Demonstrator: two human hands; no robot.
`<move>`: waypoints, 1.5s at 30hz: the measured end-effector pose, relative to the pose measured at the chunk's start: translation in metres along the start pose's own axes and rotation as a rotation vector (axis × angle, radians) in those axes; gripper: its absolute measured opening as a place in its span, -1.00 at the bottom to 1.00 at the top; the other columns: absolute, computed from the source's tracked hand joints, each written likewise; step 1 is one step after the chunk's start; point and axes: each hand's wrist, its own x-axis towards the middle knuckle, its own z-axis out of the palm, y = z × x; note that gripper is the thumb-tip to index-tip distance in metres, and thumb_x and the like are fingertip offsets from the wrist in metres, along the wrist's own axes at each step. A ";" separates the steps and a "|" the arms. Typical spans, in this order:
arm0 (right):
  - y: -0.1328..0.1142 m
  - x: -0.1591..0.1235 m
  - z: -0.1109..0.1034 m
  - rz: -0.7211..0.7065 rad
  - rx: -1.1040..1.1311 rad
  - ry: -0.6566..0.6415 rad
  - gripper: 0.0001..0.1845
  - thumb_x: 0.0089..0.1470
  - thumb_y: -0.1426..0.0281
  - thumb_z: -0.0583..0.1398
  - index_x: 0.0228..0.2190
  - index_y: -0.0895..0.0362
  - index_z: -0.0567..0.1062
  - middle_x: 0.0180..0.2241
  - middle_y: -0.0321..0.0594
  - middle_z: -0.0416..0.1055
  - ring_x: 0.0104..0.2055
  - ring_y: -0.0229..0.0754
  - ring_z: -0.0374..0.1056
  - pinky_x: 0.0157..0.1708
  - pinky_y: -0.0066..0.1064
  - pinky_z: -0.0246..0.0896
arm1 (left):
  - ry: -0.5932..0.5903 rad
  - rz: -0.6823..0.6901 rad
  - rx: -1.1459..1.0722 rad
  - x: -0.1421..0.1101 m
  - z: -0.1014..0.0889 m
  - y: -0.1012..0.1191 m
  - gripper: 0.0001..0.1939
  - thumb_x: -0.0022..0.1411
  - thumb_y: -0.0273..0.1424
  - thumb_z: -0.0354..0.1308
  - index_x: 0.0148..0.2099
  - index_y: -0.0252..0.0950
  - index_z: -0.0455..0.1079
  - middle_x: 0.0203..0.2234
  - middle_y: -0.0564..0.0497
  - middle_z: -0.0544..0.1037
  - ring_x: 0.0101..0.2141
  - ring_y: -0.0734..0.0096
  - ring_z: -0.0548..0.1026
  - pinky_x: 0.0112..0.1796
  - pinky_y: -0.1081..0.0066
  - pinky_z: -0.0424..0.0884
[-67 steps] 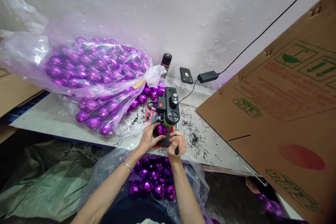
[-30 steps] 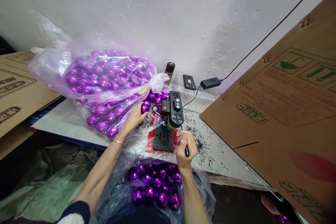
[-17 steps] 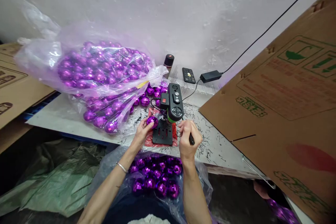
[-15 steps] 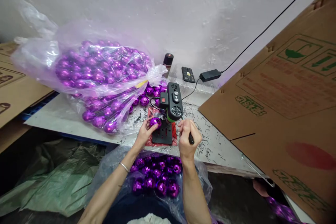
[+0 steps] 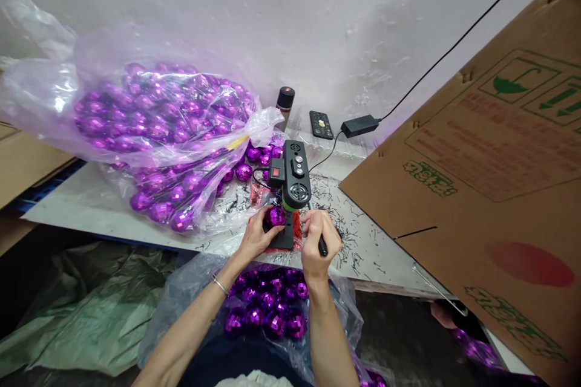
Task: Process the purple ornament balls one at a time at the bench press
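A shiny purple mirror-faceted ball (image 5: 275, 216) is held between the thumb and fingers of my left hand (image 5: 257, 233), over the base plate (image 5: 285, 239) of a small black bench machine (image 5: 296, 172). The ball sits just below the machine's head, partly hidden by it; I cannot tell whether the two touch. My right hand (image 5: 320, 240) is wrapped round the black-gripped lever handle (image 5: 322, 246) at the machine's right side. A red sheet (image 5: 296, 231) lies under the base. In my lap, an open clear bag (image 5: 181, 296) contains several more purple balls (image 5: 275, 322).
A large tied plastic bag of purple balls (image 5: 158, 127) lies at the left, with loose balls (image 5: 244, 172) beside it. Dark bristle-like bits (image 5: 349, 230) litter the white table. Behind are a spray can (image 5: 285, 103), a phone (image 5: 321, 125) and a power adapter (image 5: 360, 126). A tall carton (image 5: 476, 181) leans in from the right.
My left hand went from the machine to the loose balls, grasped one and brought it rightward under the head. My right hand stayed on the lever, which has come up from its lower position.
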 end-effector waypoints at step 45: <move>0.001 -0.001 0.001 -0.010 -0.002 0.003 -0.58 0.41 0.44 0.02 -0.54 0.05 0.29 -0.54 -0.34 0.29 -0.41 -0.24 0.36 -0.37 -0.34 0.23 | -0.022 -0.093 -0.256 0.000 -0.002 -0.006 -0.38 0.24 -0.11 0.37 0.26 -0.24 0.41 0.19 -0.18 0.57 0.20 0.03 0.54 0.27 0.06 0.42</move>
